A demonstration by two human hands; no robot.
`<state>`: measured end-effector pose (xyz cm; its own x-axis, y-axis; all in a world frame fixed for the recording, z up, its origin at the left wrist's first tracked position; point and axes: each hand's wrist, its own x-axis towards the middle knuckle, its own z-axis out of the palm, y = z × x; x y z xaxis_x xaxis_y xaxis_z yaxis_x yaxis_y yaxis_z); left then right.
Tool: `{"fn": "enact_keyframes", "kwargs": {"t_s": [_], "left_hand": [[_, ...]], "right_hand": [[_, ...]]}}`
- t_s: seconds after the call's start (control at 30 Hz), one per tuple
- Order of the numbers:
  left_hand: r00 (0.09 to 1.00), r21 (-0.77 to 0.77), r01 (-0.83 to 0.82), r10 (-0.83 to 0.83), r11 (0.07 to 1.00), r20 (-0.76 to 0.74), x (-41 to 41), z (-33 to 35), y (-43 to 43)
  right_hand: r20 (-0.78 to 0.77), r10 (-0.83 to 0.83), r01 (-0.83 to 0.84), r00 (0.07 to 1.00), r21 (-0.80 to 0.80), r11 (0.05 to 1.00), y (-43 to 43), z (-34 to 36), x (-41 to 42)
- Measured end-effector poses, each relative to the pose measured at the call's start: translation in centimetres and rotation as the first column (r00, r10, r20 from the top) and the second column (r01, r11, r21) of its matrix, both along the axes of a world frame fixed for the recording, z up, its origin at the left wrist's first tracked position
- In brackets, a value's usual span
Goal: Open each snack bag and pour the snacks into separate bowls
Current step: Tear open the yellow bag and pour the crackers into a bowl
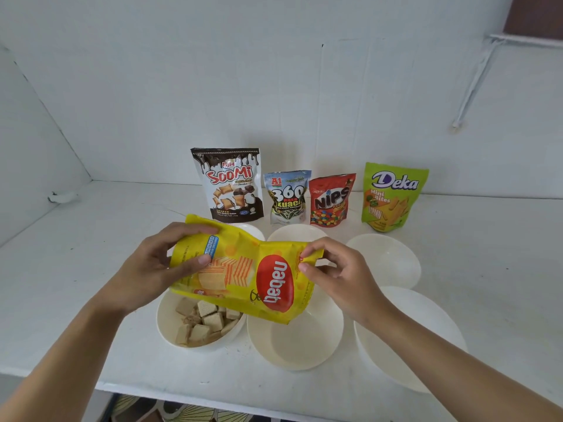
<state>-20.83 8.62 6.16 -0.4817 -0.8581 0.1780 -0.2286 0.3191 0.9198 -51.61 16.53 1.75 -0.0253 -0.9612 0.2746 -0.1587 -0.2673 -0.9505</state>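
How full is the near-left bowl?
Partly full: wafer squares cover the bottom of the bowl; its upper wall is bare.

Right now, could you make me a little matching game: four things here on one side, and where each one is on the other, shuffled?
1. Nabati bag
2. Soomi bag
3. Deka bag
4. wafers

A. rightmost of the standing bags
B. in a bowl
C. gripped by left hand and right hand
D. leftmost of the standing bags

Pairs: 1-C, 2-D, 3-A, 4-B

glossy yellow foil bag [243, 269], smooth white plastic bowls [292, 342], matt table [91, 239]
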Motion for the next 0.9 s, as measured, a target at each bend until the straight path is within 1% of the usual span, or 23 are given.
{"fn": "enact_keyframes", "kwargs": {"t_s": [0.13,0.27,0.33,0.43,0.5,0.57,0.63,0.7,0.73,0.9], "left_hand": [[0.998,-0.052,0.03,-0.027,0.998,0.057,-0.3,0.2,0.2],[0.998,-0.082,0.046,-0.042,0.996,0.056,-0.6,0.9,0.1],[0.998,-0.095,0.047,-0.042,0.994,0.054,-0.8,1.2,0.1],[0.995,-0.108,0.061,-0.051,0.992,0.09,-0.9,1.0,0.1],[0.992,-0.117,0.071,-0.059,0.991,0.107,-1.1,0.8,0.1],[0.994,-0.121,0.066,-0.055,0.99,0.092,-1.3,1.0,0.3],[0.995,-0.127,0.056,-0.045,0.99,0.093,-1.5,1.2,0.4],[0.991,-0.137,0.059,-0.042,0.989,0.126,-1.7,1.4,0.5],[0.989,-0.149,0.061,-0.04,0.987,0.142,-1.8,1.5,0.5],[0.99,-0.193,0.077,-0.052,0.978,0.131,-2.0,1.5,0.5]], "right_hand": [[-0.106,-0.011,0.008,0.994,-0.026,1.0,0.4,-0.3,-0.1],[-0.083,-0.071,0.063,0.994,-0.092,0.994,0.5,0.0,-0.1],[-0.09,-0.052,0.045,0.995,-0.081,0.996,0.5,0.0,-0.1],[-0.165,0.0,-0.01,0.986,-0.061,0.998,0.6,-0.4,-0.1],[-0.159,-0.041,0.026,0.987,-0.091,0.996,0.7,-0.5,-0.2],[-0.122,-0.088,0.073,0.989,-0.128,0.989,0.7,-0.5,-0.3],[-0.136,-0.055,0.039,0.989,-0.113,0.993,0.7,-0.5,-0.2],[-0.198,0.01,-0.026,0.98,-0.077,0.997,0.8,-0.7,-0.1],[-0.21,0.017,-0.032,0.977,-0.071,0.997,0.8,-0.8,0.0],[-0.146,-0.076,0.059,0.986,-0.12,0.991,0.7,-0.6,-0.2]]}}
